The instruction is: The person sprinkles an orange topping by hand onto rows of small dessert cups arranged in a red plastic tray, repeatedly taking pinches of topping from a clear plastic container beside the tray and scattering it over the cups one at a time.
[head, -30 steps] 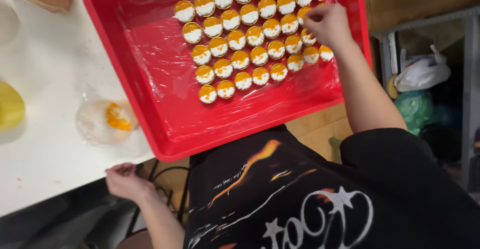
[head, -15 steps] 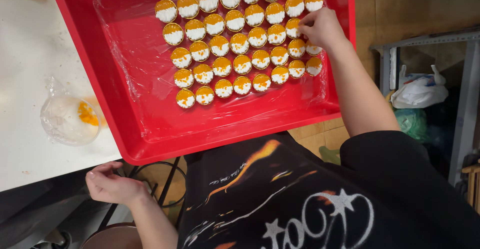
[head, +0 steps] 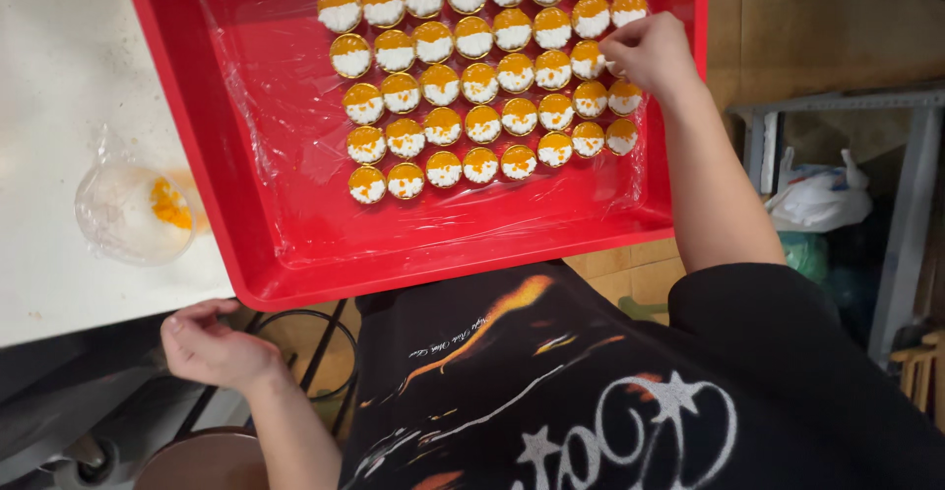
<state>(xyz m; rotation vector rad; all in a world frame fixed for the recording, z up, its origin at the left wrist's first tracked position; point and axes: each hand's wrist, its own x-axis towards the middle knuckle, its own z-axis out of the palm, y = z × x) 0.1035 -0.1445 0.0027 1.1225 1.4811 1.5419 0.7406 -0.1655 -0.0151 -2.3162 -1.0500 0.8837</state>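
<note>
A big red tray (head: 295, 254) lined with clear film holds several rows of small round cakes (head: 463, 82), each topped half orange and half white. My right hand (head: 652, 52) reaches over the tray's right side, its fingers pinched together at a cake in the right-hand column. My left hand (head: 212, 347) hangs below the table edge near my waist, its fingers loosely curled with nothing in them.
A clear plastic cup (head: 133, 210) with white and orange remains stands on the white table (head: 59, 87) left of the tray. A dark round pot (head: 202, 460) sits low at the left. A metal rack with white and green bags (head: 817, 200) stands at the right.
The view has drifted so the tray and cup sit lower and further left. My left hand has risen slightly toward the table edge. My right hand stays at the right-hand cakes.
</note>
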